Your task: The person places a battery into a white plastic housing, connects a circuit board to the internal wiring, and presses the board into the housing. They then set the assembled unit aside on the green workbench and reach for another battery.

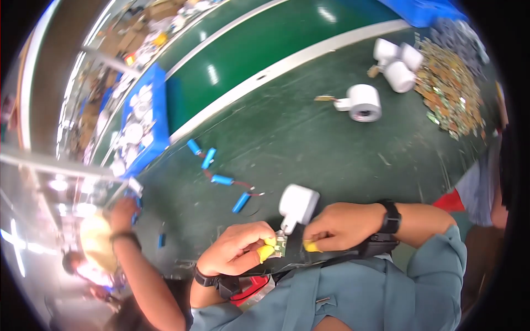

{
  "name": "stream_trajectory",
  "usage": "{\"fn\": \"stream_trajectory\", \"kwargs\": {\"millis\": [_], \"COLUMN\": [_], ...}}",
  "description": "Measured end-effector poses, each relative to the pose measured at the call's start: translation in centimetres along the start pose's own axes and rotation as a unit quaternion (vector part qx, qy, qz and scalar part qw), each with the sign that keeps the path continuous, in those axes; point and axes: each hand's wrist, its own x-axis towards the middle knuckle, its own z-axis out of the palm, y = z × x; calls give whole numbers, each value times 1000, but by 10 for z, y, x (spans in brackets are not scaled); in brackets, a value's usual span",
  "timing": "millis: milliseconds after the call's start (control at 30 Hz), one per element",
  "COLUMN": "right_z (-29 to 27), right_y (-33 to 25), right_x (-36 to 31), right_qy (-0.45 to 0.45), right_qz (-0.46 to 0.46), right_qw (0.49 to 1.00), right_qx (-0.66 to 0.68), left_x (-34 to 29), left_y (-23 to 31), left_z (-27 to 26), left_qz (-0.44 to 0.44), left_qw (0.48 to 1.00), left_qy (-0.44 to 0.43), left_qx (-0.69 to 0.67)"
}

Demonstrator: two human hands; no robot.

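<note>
My left hand [237,248], with yellow covers on its fingertips, pinches a small green circuit board [280,244] near the bench's front edge. Just beyond the board lies a white cylindrical housing [298,203]; its narrow neck reaches down to the board, and I cannot tell whether the two are joined. To the right, my right hand [345,226] has its fingers closed, a yellow cover showing at the tip. What those fingers hold, if anything, is hidden. Several blue cylindrical cells [222,180] joined by thin wires lie beyond my left hand.
Another white housing [364,103] lies farther right, near a cluster of white housings [399,74] and a heap of small circuit boards [450,83]. A blue bin [157,118] of white parts stands at left. Another person's hand [125,214] is at the bench's left end.
</note>
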Motion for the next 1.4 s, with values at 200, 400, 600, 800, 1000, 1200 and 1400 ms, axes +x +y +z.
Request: {"fn": "stream_trajectory", "kwargs": {"millis": [200,400,600,800,1000,1200,1400], "right_z": [6,5,5,0,-10,-59,-103], "right_y": [-3,-1,2,2,2,-26,-8], "right_x": [2,2,5,6,8,12,22], "right_qy": [33,43,23,24,185,514,485], "right_qz": [-35,-3,-15,7,97,12,179], "right_qw": [998,998,998,999,932,857,852], "right_qx": [-35,-42,-65,-23,296,35,78], "left_x": [-63,-123,-149,-30,30,28,21], "left_y": [18,20,-29,-20,-49,-56,-48], "left_z": [-26,-70,-102,-41,-5,7,-5], "left_qz": [10,-276,-168,-59,56,17,96], "left_qw": [992,873,550,888,934,958,945], "left_qy": [53,350,451,286,212,211,211], "left_qx": [110,197,683,356,281,195,233]}}
